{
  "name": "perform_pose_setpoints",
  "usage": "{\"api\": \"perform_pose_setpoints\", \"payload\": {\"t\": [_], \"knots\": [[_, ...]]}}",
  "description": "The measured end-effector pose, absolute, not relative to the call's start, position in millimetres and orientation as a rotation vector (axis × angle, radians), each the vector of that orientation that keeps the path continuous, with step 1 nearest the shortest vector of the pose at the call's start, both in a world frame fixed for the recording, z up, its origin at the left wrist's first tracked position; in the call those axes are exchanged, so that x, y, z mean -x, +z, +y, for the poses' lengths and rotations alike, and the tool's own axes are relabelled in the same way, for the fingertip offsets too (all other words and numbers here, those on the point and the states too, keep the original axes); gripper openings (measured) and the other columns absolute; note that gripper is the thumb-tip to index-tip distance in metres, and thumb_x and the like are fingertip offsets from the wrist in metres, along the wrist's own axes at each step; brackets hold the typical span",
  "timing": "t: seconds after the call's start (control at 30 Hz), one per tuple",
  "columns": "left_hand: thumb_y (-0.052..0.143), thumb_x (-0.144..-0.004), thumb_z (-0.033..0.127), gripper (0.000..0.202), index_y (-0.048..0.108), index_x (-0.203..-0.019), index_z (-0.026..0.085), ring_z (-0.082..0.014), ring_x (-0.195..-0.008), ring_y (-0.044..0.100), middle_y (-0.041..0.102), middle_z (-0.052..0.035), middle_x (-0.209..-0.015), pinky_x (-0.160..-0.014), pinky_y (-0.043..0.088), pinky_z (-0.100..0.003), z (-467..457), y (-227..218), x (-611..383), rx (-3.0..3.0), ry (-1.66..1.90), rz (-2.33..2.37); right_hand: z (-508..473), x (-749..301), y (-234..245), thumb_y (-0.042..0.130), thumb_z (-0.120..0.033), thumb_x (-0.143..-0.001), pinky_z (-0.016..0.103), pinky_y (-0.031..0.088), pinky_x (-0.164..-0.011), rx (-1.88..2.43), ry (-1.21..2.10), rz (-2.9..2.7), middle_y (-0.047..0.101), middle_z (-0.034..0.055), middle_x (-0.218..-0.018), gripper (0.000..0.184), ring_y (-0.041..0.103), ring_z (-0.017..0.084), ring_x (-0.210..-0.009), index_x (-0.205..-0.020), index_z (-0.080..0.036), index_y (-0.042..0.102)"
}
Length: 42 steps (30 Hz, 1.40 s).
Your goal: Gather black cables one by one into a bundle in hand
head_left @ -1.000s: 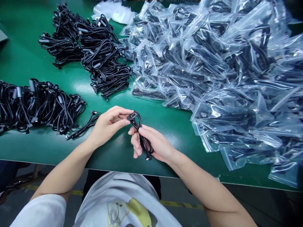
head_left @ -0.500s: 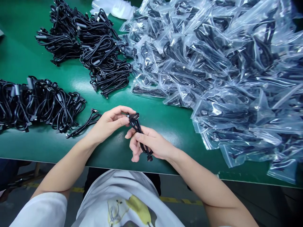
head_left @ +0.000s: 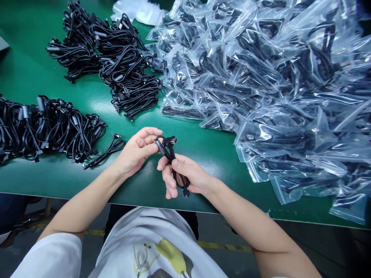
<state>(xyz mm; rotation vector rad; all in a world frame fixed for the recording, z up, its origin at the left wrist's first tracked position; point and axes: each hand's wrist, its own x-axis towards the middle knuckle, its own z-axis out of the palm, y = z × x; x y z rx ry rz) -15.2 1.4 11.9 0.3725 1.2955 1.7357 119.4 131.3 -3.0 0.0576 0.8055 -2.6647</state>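
Between right fingers (head_left: 168,177), coiled black cable (head_left: 169,155), left fingers (head_left: 149,150) touching

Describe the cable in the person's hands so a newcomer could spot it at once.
Find the green table. Near its front edge, the right hand grips a folded black cable, the left hand at its far end. Unlike the heaped cables and bagged cables, it is held.

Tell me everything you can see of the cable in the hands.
The black cable is folded into a narrow, looped bundle, its coating looking like smooth plastic. At its far end are a dark connector with a shiny tip and a thicker greyish sleeve; another plug sticks out at the near end. It slants over the green table, unbagged, gripped mid-length by the right hand; the left hand touches the sleeve.
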Motion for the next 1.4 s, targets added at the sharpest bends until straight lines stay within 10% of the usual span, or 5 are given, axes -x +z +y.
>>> {"api": "perform_pose_setpoints", "payload": {"t": [1.4], "knots": [[0.086, -0.075, 0.028, 0.036, 0.057, -0.096, 0.019, -0.0095, -0.074, 0.063, 0.069, 0.0022, -0.083, -0.073, 0.048, -0.023, -4.0, 8.6, 12.4, -0.405, 1.770, 1.226, 134.9, -111.7, -19.3, 0.073, -0.048, -0.088, 0.032, 0.064, -0.072, -0.019, -2.634, 0.878, 0.065, -0.0029, -0.070, 0.038, 0.069, 0.011, -0.058, -0.099, -0.013, 0.065]]}}
